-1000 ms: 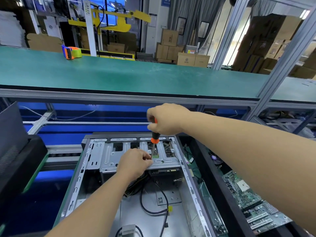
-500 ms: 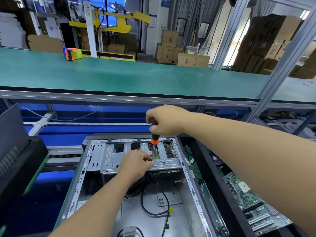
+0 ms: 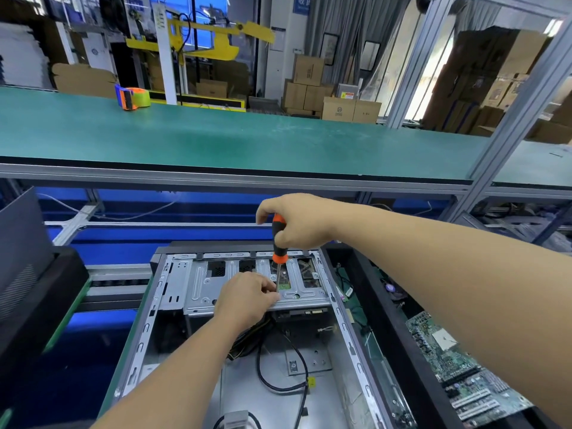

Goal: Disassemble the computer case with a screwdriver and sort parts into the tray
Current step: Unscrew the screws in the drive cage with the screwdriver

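Note:
An open silver computer case lies in front of me with a metal drive bracket across its far end. My right hand grips the handle of an orange-and-black screwdriver, held upright with its shaft pointing down onto the bracket. My left hand rests on the bracket, its fingertips pinching at the screwdriver's tip, which they hide. Black cables loop over the case floor.
A black tray to the right holds a green motherboard. A black case panel stands at the left. A long green shelf runs overhead behind, with a tape dispenser on it. An aluminium frame post rises at right.
My right hand has shifted its hold, showing more of the orange handle. My left hand stays on the bracket by the tip.

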